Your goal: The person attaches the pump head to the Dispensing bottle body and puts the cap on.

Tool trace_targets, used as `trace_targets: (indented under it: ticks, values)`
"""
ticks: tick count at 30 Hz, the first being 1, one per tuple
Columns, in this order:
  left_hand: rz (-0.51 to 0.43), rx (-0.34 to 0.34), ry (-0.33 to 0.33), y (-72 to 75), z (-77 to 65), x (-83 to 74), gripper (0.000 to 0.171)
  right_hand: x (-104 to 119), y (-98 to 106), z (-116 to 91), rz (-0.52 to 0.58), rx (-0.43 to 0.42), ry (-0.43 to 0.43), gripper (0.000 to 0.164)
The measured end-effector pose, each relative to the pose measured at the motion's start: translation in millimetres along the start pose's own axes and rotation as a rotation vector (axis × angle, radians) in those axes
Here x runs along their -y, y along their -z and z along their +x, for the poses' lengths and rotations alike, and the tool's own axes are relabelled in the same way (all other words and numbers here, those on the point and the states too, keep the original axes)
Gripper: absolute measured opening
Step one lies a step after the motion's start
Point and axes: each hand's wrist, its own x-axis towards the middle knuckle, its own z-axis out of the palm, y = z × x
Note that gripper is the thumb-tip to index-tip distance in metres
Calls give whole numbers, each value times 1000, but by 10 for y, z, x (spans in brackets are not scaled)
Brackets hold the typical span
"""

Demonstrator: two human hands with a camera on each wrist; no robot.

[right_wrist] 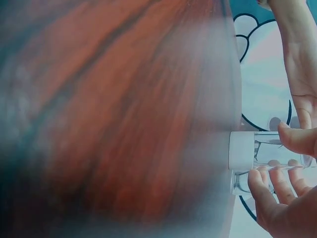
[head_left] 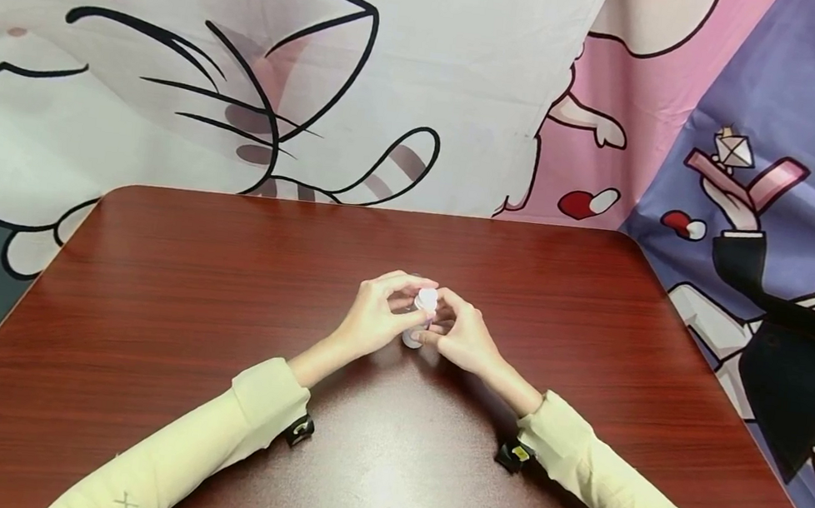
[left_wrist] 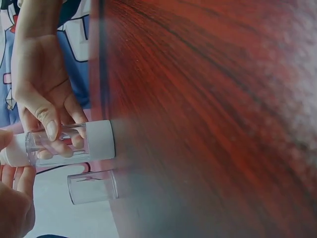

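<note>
A bottle with a clear body [left_wrist: 67, 157], a white base [left_wrist: 101, 139] and a white top [head_left: 426, 297] stands upright between both hands. My left hand [head_left: 381, 311] pinches the white top between thumb and fingers. Lower down, my right hand [head_left: 464, 336] grips the clear body, its thumb on the near side and its fingers curled behind. The white base [right_wrist: 241, 150] is right at the tabletop. Beside the bottle a small clear cup-shaped cover [left_wrist: 93, 187] stands on the table, mostly hidden behind the hands in the head view.
The dark red wooden table [head_left: 225, 267] stretches out on all sides of the hands. Behind it hangs a cloth printed with cartoon figures [head_left: 429, 64]. Small black devices sit under both sleeve cuffs [head_left: 271, 393], and light glares off the near tabletop.
</note>
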Motion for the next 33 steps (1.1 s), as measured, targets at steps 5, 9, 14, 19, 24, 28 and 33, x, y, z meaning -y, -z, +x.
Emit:
trace_targets:
  ticks: [5, 9, 14, 19, 24, 28, 33]
  values:
    - [18, -2, 11, 3, -29, -124, 34, 6, -4, -9, -50, -13, 33, 39]
    - [29, 3, 9, 19, -45, -287, 33, 3, 0, -10, -43, -10, 25, 39]
    - [33, -11, 22, 18, -35, -216, 33, -8, -1, 1, -24, 1, 31, 40]
    - [24, -7, 37, 16, -4, -11, 34, 11, -1, 0, -22, -6, 45, 40]
    - [-15, 10, 32, 27, 7, 11, 36, -3, -6, -3, -18, -17, 49, 38]
    - [-32, 15, 32, 27, 4, 20, 39, -190, -31, 50, 2, -19, 43, 40]
    - [-37, 15, 32, 38, 5, 9, 36, -420, -63, 112, 4, -25, 46, 41]
